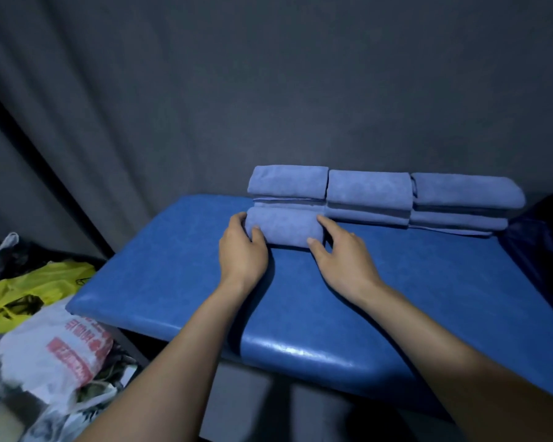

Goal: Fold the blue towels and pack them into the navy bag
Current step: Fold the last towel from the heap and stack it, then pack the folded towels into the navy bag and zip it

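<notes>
You've got both hands on one folded blue towel (284, 226) near the far edge of the blue padded counter (300, 298). Your left hand (241, 250) cups its left end with the fingers curled round it, and your right hand (339, 253) brackets the right end, thumb in front and fingers wide against the side. My guess is you're holding it that way to keep the folds from springing open. Just behind, three stacks of folded towels (369, 194) sit side by side, ready to pack. The navy bag (537, 231) looks to be that dark shape at the right edge — hard to tell. Plastic bags (45, 339) sit off to the left.
</notes>
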